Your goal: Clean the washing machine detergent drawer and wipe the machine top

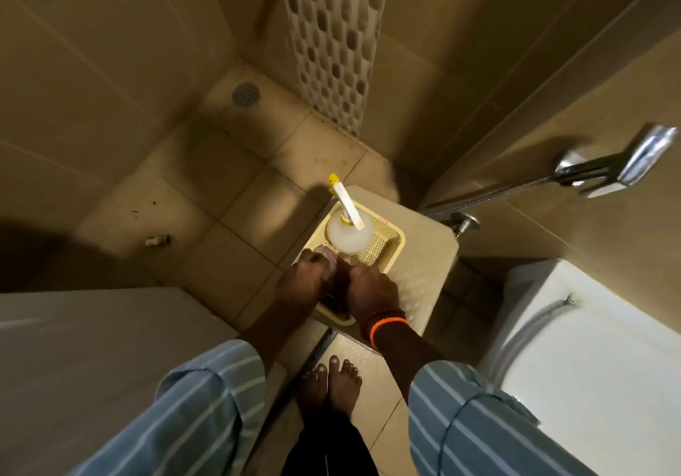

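Note:
A pale yellow perforated tray [383, 245] rests on a beige stool [427, 254] in a tiled bathroom. Inside the tray stands a white spray bottle [350, 236] with a yellow nozzle tip. My left hand [307, 276] and my right hand [370, 287] are both closed over the near end of the tray, gripping a dark, pinkish cloth [333, 265] between them. Most of the cloth is hidden by my fingers. The washing machine's white top [92, 346] lies at the lower left.
A white toilet lid [589, 346] is at the lower right. A chrome hand shower [626, 162] with its hose hangs on the right wall. A floor drain [245, 94] sits in the far corner. My bare feet [329, 383] stand on the tiles below the stool.

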